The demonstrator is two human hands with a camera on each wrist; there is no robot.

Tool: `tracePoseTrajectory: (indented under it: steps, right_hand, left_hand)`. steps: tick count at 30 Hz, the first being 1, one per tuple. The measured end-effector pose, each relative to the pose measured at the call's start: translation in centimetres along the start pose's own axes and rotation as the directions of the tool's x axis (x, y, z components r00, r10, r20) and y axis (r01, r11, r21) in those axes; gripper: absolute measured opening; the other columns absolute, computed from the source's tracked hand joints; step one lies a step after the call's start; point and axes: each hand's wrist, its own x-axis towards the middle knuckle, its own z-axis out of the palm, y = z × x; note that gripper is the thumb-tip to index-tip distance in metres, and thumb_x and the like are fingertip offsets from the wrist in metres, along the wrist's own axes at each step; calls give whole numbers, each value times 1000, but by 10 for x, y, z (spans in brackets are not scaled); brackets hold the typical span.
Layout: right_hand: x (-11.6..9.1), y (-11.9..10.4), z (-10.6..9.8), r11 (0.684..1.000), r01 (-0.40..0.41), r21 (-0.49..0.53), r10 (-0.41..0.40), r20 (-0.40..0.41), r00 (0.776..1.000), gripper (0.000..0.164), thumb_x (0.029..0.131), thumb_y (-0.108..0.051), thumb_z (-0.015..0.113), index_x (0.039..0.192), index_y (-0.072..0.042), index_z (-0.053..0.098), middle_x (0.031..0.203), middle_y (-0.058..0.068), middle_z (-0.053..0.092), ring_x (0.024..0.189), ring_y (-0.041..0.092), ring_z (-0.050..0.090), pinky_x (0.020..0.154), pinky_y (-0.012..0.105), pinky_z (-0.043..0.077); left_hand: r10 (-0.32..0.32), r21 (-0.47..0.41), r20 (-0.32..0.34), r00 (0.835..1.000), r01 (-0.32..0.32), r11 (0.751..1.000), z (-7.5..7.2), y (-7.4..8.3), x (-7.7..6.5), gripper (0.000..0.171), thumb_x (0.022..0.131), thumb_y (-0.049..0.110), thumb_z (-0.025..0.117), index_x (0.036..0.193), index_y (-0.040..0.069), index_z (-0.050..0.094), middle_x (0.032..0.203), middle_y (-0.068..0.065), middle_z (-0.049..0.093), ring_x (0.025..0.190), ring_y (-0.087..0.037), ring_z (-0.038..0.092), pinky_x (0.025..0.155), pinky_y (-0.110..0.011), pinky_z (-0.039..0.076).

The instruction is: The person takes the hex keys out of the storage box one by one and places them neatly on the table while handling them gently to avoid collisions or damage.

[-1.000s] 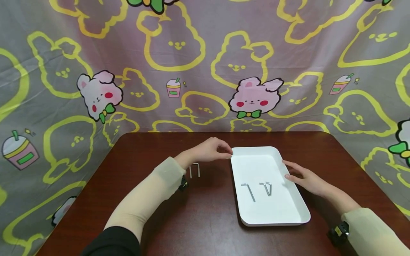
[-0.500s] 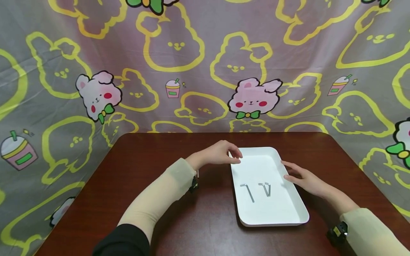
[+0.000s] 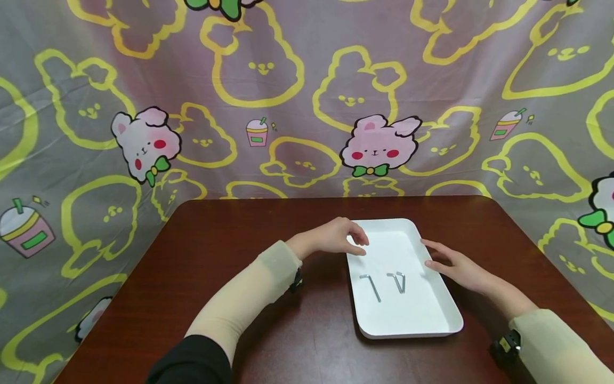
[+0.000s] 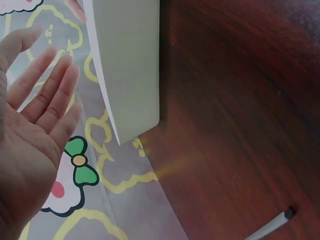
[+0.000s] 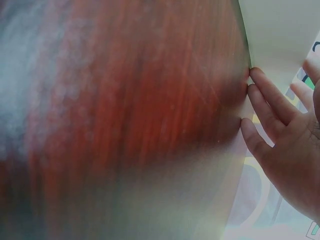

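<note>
My left hand (image 3: 338, 236) reaches over the far left corner of a white tray (image 3: 443, 314). Its fingers are bent loosely, and the left wrist view shows the palm and fingers (image 4: 52, 100) with nothing in them. On the tray's floor lie three L-shaped metal hex keys: one hex key (image 3: 374, 289) to the left, and a pair close together, with a second hex key (image 3: 397, 282) beside a third hex key (image 3: 404, 282). My right hand (image 3: 462, 272) touches the tray's right side with its fingertips, seen also in the right wrist view.
The tray stands on a dark brown wooden table (image 3: 230, 229). A metal rod end (image 4: 272, 226) lies on the table in the left wrist view, hidden behind my left forearm in the head view. A patterned cloth (image 3: 297, 64) hangs behind the table.
My left hand has moved right, from the tray's left edge to over its far left corner. The bent rods on the table are now covered by my left arm. My right hand stays put.
</note>
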Motion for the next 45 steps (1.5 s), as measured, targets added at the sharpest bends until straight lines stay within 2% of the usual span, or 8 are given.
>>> tracePoseTrajectory:
  steps: [8, 15, 19, 24, 29, 37, 45]
  right_hand:
    - [2, -3, -1, 1000, -9, -7, 9, 1, 1000, 64, 97, -25, 61, 149, -2, 32, 132, 30, 48, 114, 44, 51, 85, 51, 48]
    - [1, -3, -1, 1000, -7, -11, 7, 0, 1000, 63, 97, -23, 61, 149, -2, 31, 133, 31, 47, 115, 45, 51, 85, 52, 48]
    - [1, -1, 0, 1000, -9, -10, 9, 1, 1000, 63, 97, -24, 60, 149, -2, 31, 134, 31, 46, 115, 45, 51, 86, 53, 48]
    - [0, -1, 1, 1000, -12, -10, 12, -2, 1000, 63, 97, -24, 61, 149, -3, 32, 132, 30, 47, 115, 45, 51, 86, 53, 48]
    - [0, -1, 1, 1000, -15, -12, 15, -2, 1000, 63, 97, -24, 61, 149, -3, 32, 132, 30, 48, 114, 44, 52, 85, 53, 48]
    - [0, -1, 2, 1000, -22, -18, 22, 4, 1000, 64, 97, -25, 61, 149, -4, 31, 134, 30, 47, 115, 44, 51, 86, 54, 48]
    - [0, -1, 2, 1000, -23, -8, 23, 4, 1000, 64, 97, -25, 61, 150, -4, 31, 135, 31, 45, 116, 46, 50, 87, 56, 47]
  left_hand:
    - [-7, 26, 18, 1000, 6, 1000, 5, 1, 6, 29, 81, 22, 81, 103, 5, 73, 91, 6, 69, 86, -4, 59, 78, -16, 46]
    - [10, 14, 60, 998, -11, 1000, 13, 1, 10, 26, 80, 18, 81, 100, 2, 73, 91, -3, 71, 80, -5, 59, 74, -17, 46]
    - [1, 24, 68, 998, -3, 1000, 20, -2, 10, 21, 80, 16, 81, 96, 4, 74, 87, -1, 71, 77, -3, 59, 71, -16, 46]
    - [-34, 49, 75, 997, 31, 998, 29, -5, 10, 14, 81, 20, 81, 91, 12, 75, 77, 10, 66, 73, -3, 57, 66, -18, 46]
    - [-52, 59, 102, 993, 46, 997, 37, -8, 12, 11, 81, 21, 80, 89, 16, 73, 76, 12, 64, 73, -4, 57, 65, -19, 45]
    - [-76, 143, 110, 991, 60, 988, 45, -9, 13, 13, 78, 25, 82, 85, 19, 73, 72, 13, 63, 69, -3, 54, 65, -16, 43]
    - [-124, 247, 103, 987, 95, 964, 51, -9, 13, 12, 78, 29, 82, 80, 22, 73, 70, 15, 61, 69, -1, 51, 65, -15, 40]
